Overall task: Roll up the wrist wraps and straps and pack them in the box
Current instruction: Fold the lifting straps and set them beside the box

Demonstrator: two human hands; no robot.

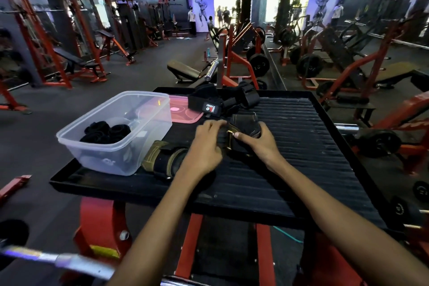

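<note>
Both my hands on one dark strap [243, 131] near the middle of the black ribbed platform [301, 146], toward its far half; my left hand [204, 146] lies over the near end with fingers curled down on the fabric, closed on it; my right hand [262, 141] pinches the same strap beside its brass buckle [229, 139], thumb pressing by the metal; the strap's far flap lies flat, stitched edge showing

Clear plastic box [111, 146] sits at the platform's left edge, near corner; black rolls [106, 132] already inside it; pink lid [185, 109] just behind the box; an olive-and-black wrap [164, 160] lies beside the box at the near-left, partly under my left forearm; a heap of black straps [222, 100], one with a white label, waits along the far edge

Handling, as I judge it: light, soft webbing, limp at the free end, stiff only at the buckle; likely to spring loose unless kept tight; best to grip by the buckle end, roll around it, thumb pinning each turn
</note>
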